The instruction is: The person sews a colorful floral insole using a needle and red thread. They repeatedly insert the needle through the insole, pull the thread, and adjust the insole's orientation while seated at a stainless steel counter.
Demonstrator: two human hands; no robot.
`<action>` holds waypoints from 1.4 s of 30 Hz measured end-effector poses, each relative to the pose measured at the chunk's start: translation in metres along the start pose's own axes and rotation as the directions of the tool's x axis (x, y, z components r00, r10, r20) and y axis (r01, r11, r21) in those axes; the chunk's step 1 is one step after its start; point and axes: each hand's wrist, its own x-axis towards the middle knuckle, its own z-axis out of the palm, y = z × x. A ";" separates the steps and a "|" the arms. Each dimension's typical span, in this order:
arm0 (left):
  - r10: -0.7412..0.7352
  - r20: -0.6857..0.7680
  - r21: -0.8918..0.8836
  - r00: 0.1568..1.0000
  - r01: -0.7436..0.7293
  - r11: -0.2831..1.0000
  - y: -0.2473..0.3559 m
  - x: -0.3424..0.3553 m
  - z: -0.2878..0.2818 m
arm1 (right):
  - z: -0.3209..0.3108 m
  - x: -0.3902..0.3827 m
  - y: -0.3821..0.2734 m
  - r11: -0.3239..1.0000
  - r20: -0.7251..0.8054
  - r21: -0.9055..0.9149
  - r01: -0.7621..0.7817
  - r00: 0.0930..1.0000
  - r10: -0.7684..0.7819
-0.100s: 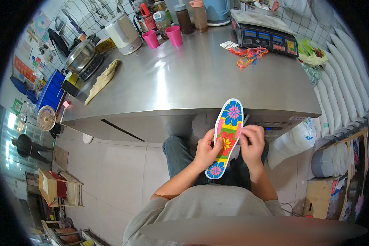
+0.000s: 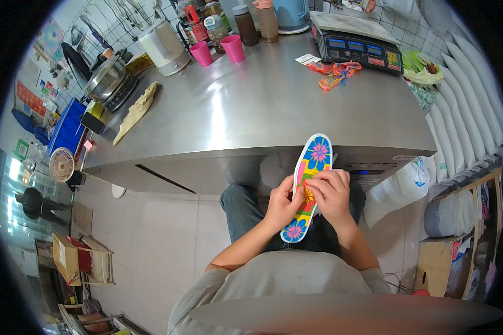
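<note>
My left hand grips a white-edged insole with blue, pink, red, yellow and green flower stitching, held upright in my lap below the counter edge. My right hand is pinched over the insole's middle; whatever is between its fingertips is too small to make out. A tangle of red, orange and blue thread lies on the steel counter beside a white card.
A black scale stands at the back right, pink cups, bottles and a kettle at the back. A pot and beige cloth are at left. White sacks line the right side.
My right hand has moved left from the insole's right edge onto its middle, now covering part of the red flower. My left hand still holds the insole.
</note>
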 end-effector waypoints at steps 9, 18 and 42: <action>-0.064 -0.008 0.025 0.998 0.064 0.998 -0.007 0.008 -0.005 | -0.001 0.004 -0.004 0.860 -0.009 0.510 0.019 1.000 -0.016; 0.048 -0.342 0.009 0.939 -0.048 0.999 -0.004 0.014 -0.030 | -0.206 -0.038 0.064 0.161 -0.477 0.873 0.461 0.734 0.483; 0.020 -0.071 -0.298 0.997 -0.041 0.954 0.028 0.001 0.002 | -0.011 0.016 -0.033 0.995 -0.038 0.066 0.072 0.997 -0.070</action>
